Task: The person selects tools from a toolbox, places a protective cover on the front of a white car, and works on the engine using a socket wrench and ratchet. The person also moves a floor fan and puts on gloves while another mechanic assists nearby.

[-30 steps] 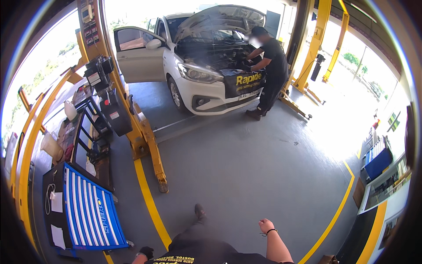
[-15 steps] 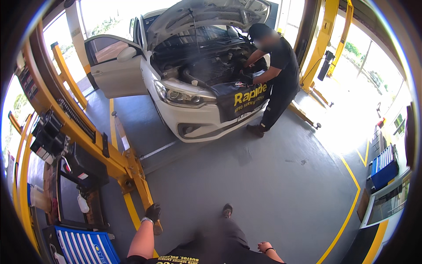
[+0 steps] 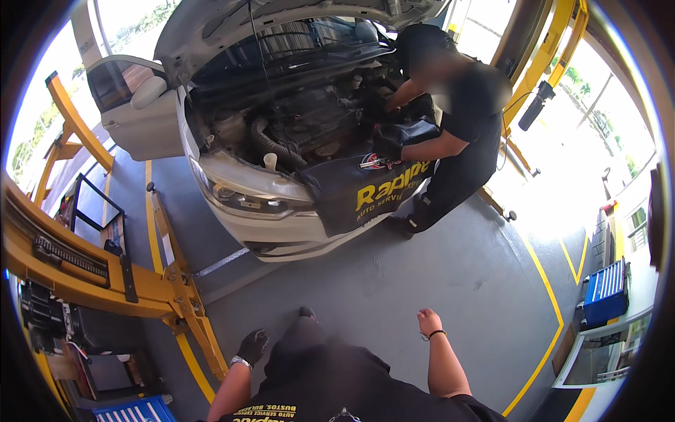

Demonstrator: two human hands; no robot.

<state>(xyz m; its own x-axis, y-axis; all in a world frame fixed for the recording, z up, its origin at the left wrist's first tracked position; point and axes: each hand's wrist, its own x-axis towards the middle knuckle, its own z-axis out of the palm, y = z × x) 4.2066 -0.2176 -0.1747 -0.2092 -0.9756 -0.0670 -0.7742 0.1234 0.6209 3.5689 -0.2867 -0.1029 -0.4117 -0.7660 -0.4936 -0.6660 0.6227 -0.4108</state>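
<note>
My left hand (image 3: 252, 347), in a dark glove with a metal-banded watch at the wrist, is beside the yellow lift arm (image 3: 204, 341), apart from it. Its fingers are loosely extended and hold nothing visible. My right hand (image 3: 429, 322) is bare, with a dark beaded bracelet at the wrist. It hangs over the floor with curled fingers and nothing seen in them. Ahead stands a white car (image 3: 204, 169) with its hood (image 3: 211, 32) propped up. A dark fender cover (image 3: 330, 204) drapes over its front, with small tools (image 3: 373, 163) on top.
A co-worker (image 3: 471, 141) in dark clothes leans into the engine bay (image 3: 309, 126) at the right. The car's door (image 3: 133, 119) hangs open at the left. A yellow lift post (image 3: 84, 267) rises at my left, and a blue tool cabinet (image 3: 606, 290) is far right.
My left hand has let go of the lift arm's end and moved right. My right hand has moved up and forward. The car is nearer; the co-worker still leans over the engine.
</note>
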